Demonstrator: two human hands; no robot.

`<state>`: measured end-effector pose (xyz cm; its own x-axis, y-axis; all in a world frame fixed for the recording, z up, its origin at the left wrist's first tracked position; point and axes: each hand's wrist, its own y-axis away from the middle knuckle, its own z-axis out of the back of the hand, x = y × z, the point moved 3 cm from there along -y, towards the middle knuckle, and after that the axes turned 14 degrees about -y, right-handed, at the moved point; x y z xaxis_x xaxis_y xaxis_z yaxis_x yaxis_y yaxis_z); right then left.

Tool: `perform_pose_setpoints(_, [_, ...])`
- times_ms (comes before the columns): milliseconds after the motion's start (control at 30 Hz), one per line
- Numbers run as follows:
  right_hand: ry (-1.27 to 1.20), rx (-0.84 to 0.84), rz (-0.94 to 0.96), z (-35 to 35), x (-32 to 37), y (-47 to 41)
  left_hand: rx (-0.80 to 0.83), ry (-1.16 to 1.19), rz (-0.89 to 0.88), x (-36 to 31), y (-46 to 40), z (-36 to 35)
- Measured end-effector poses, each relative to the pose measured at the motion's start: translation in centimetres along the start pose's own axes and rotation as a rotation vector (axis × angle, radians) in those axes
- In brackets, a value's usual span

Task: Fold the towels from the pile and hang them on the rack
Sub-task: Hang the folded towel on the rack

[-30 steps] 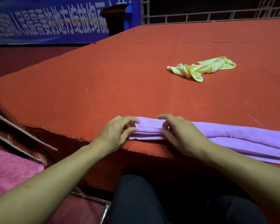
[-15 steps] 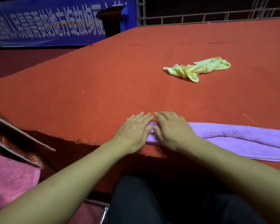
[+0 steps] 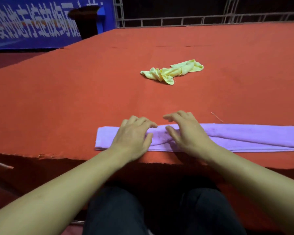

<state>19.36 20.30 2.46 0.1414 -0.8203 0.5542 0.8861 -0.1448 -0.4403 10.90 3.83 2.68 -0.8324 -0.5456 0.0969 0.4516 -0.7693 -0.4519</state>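
Hands down on the purple towel (image 3: 244, 138) — that's the picture right at the near edge of the red counter (image 3: 75, 99). The towel lies folded into a long narrow band, running along the front edge from just left of centre and off past the right side of view, layers showing along its near side.

Left hand (image 3: 134, 136) sits palm-down on the towel's left part, fingers bent a little and spread, tips touching the cloth near its far edge — resting on it, not closed around anything. Right hand (image 3: 187, 133) is just beside it, also on the towel, fingers loosely arched, the fingertips reaching over the far edge toward the red surface, thumb laid on the cloth. No grip there either; both hands are relaxed and open on top of the fabric, with a small gap of purple showing between them.

Further out, well apart from all this, a yellow towel (image 3: 171, 72) lies crumpled in a heap near the middle of the counter. Beyond the far edge stand a blue banner (image 3: 32, 22) with white lettering and a metal railing (image 3: 193, 19). Dark trousers (image 3: 117, 214) fill the bottom of view, below the forearms.
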Motion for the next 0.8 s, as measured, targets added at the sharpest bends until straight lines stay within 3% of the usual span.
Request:
perform_pose_setpoints(133, [0.088, -0.074, -0.090, 5.9, -5.1, 4.0, -0.008, 0.135, -0.022, -5.8, -2.6, -1.7])
perform_pose_setpoints(333, [0.174, 0.024, -0.242, 9.2, -9.7, 6.9, 0.104, 0.187, 0.117, -7.5, -4.0, -4.5])
perform_pose_setpoints(567, [0.010, -0.090, -0.146, 11.0, -9.5, 6.0, 0.151, 0.341, 0.296, -6.6, -5.1, -2.1])
perform_pose_setpoints(667, [-0.084, -0.001, -0.138, 11.7, -9.3, 7.1, 0.235, 0.270, 0.246, -6.8, -4.1, -1.8])
perform_pose_setpoints(800, [0.025, 0.110, -0.149, 11.3, -9.7, 8.7, 0.188, 0.173, 0.187, -7.1, -2.4, -2.6])
